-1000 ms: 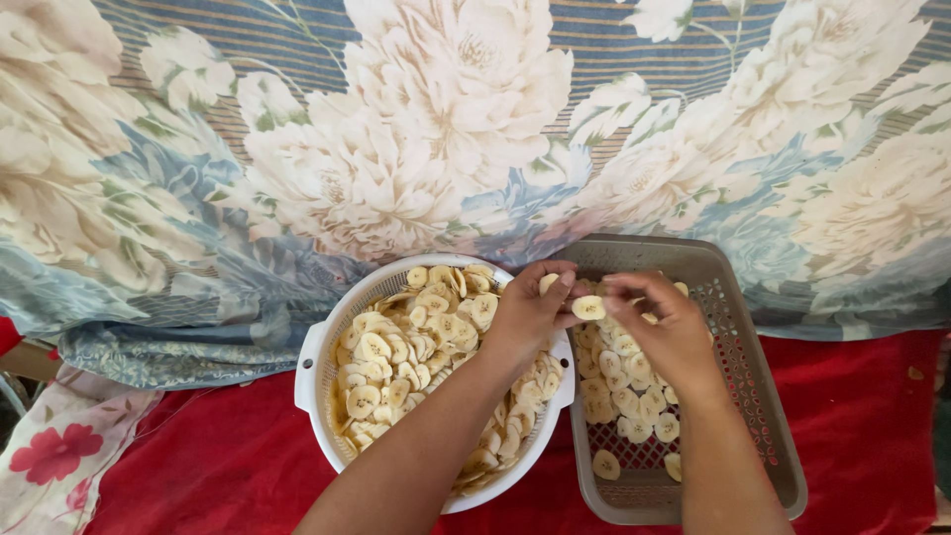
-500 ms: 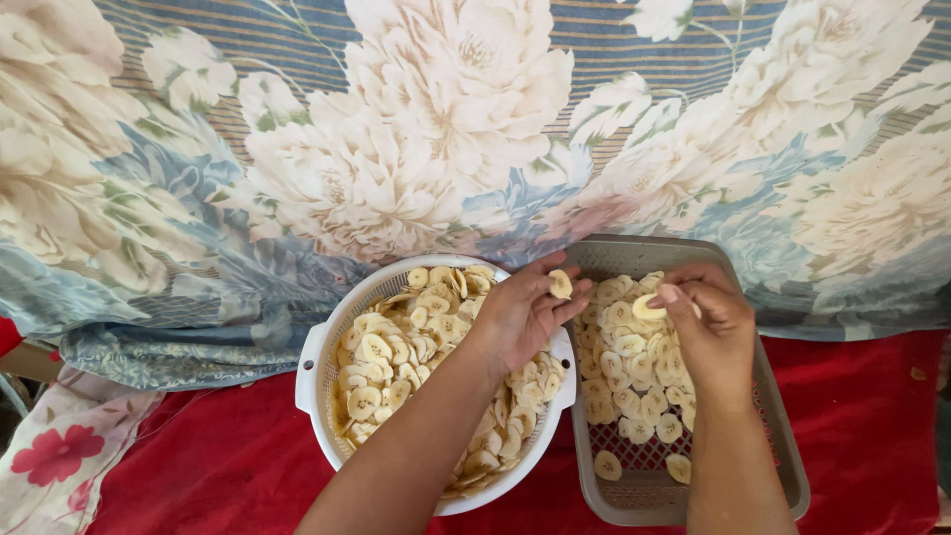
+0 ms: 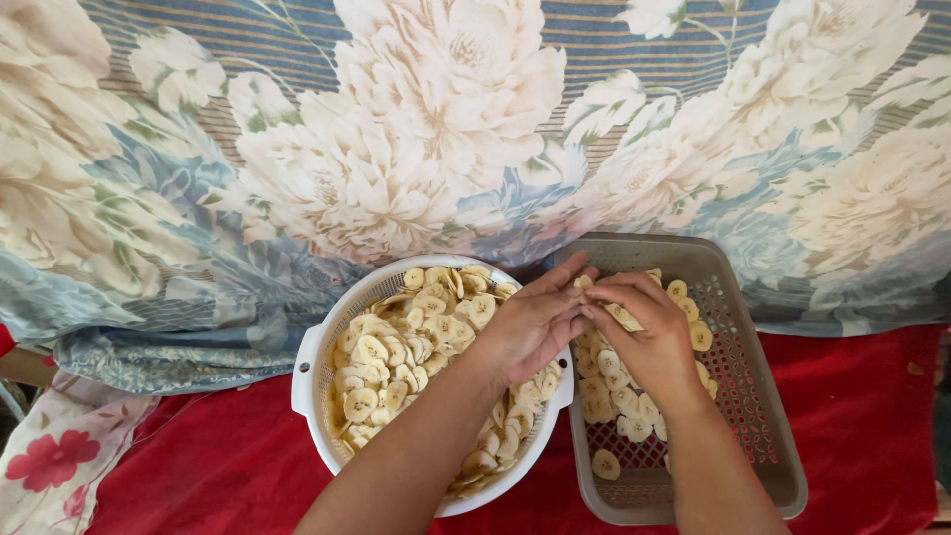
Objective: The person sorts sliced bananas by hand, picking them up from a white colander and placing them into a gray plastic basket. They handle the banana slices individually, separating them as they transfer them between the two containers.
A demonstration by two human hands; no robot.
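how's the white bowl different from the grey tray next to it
The white bowl is round with small side handles; the grey tray is rectangular with none showing. The white bowl is heaped with banana slices, while the grey tray holds a thinner layer, its right side bare. The left hand reaches over the white bowl's rim; the right hand is over the grey tray. Both are perforated plastic and rest on the red cloth.

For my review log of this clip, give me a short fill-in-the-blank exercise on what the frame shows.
1. The round white colander holds sliced ____ chips.
2. The grey tray lies to the ____ of the colander.
3. The left hand and right hand meet over the tray's ____ edge.
4. Both containers rest on a ____ cloth.

Missing words: banana; right; left; red
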